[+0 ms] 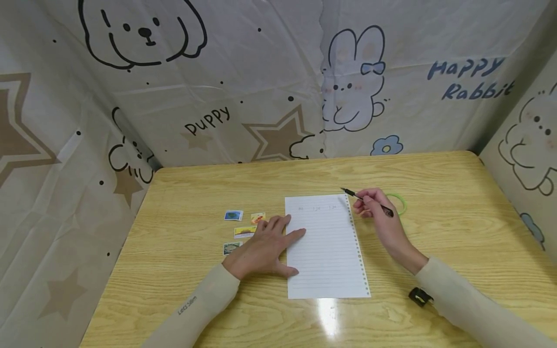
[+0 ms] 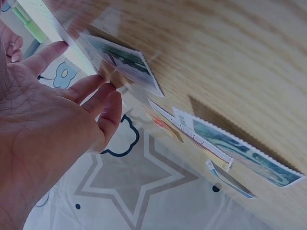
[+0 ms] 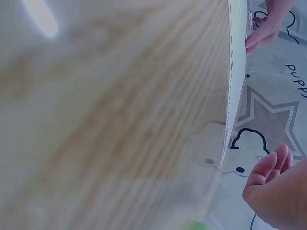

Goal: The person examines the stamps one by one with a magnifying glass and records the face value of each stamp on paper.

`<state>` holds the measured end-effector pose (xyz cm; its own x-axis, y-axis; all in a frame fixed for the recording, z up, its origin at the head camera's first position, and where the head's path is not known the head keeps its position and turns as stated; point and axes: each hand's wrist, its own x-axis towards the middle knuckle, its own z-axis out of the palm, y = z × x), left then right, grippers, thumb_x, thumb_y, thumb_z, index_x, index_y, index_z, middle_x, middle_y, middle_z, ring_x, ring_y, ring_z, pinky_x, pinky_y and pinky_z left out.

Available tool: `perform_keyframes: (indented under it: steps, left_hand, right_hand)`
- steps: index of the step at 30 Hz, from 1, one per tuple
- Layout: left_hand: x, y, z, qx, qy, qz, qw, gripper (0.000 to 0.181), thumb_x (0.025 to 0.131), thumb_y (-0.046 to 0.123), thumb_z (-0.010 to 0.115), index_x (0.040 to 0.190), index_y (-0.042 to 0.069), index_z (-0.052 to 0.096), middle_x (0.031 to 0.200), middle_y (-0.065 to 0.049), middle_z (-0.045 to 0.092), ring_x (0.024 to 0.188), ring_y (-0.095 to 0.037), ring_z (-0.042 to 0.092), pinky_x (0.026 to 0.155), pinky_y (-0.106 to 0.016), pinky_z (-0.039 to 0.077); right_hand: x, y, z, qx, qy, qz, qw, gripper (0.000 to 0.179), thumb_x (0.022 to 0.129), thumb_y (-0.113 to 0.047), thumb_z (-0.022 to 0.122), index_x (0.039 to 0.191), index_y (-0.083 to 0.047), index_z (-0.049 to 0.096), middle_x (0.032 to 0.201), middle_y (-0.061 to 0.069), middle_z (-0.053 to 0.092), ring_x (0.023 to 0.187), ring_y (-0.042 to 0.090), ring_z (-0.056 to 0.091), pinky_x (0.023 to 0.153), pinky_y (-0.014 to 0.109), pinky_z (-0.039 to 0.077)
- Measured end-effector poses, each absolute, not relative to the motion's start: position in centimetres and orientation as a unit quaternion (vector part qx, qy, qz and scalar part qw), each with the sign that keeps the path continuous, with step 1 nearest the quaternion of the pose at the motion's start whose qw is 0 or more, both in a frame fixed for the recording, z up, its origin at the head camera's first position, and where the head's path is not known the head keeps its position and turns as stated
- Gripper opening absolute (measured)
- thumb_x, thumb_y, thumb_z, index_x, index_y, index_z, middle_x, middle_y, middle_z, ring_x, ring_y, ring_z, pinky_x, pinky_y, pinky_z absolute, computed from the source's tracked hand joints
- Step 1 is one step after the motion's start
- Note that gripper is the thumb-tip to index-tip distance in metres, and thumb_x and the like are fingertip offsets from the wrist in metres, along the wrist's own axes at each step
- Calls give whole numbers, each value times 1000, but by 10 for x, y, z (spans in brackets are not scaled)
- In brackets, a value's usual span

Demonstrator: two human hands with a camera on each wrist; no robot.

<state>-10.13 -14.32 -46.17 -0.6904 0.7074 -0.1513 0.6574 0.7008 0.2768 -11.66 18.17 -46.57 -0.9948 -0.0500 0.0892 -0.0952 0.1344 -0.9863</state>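
Note:
A lined sheet of paper (image 1: 324, 261) with punched holes down its right edge lies on the table, faint handwriting near its top. My left hand (image 1: 267, 246) rests on the sheet's left edge, fingers spread; its palm side shows in the left wrist view. Between the thumb and fingers of my right hand (image 1: 377, 209) is a black pen (image 1: 350, 192), its tip pointing left above the sheet's top right corner. In the right wrist view the pen is hidden. Just left of my left hand lie several postage stamps, including a blue one (image 1: 233, 215) and a green one (image 2: 240, 148).
A light green ring (image 1: 402, 203) lies behind my right hand. The wooden table (image 1: 183, 290) runs back to a hanging cloth (image 1: 270, 87) printed with cartoon animals, which also covers both sides. A small black object (image 1: 419, 296) sits beside my right sleeve.

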Motion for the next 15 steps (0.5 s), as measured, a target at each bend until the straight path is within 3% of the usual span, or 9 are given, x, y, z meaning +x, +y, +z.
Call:
perform_keyframes:
  steps: [7, 12, 15]
  left_hand:
    - [-102, -143, -462, 375, 912, 106, 126, 93, 90, 61, 85, 166, 22, 48, 169, -26, 35, 150, -40, 35, 108, -61, 36]
    - [-102, -143, -462, 374, 912, 107, 130, 93, 90, 61, 85, 166, 22, 48, 169, -26, 34, 150, -41, 34, 109, -62, 35]
    - [-102, -143, -462, 374, 912, 105, 130, 94, 90, 61, 84, 167, 22, 47, 169, -26, 34, 150, -42, 34, 109, -62, 35]
  right_hand:
    - [-107, 193, -466, 91, -755, 649, 15, 39, 119, -21, 46, 138, 11, 57, 124, 20, 69, 110, 20, 71, 95, 29, 52]
    - [-102, 200, -465, 109, -769, 630, -3, 42, 121, -24, 41, 145, 7, 57, 136, 23, 67, 118, 20, 71, 97, 28, 52]
    - [-99, 202, -465, 115, -772, 625, -9, 44, 121, -25, 38, 147, 6, 55, 132, 22, 67, 115, 19, 69, 95, 29, 52]
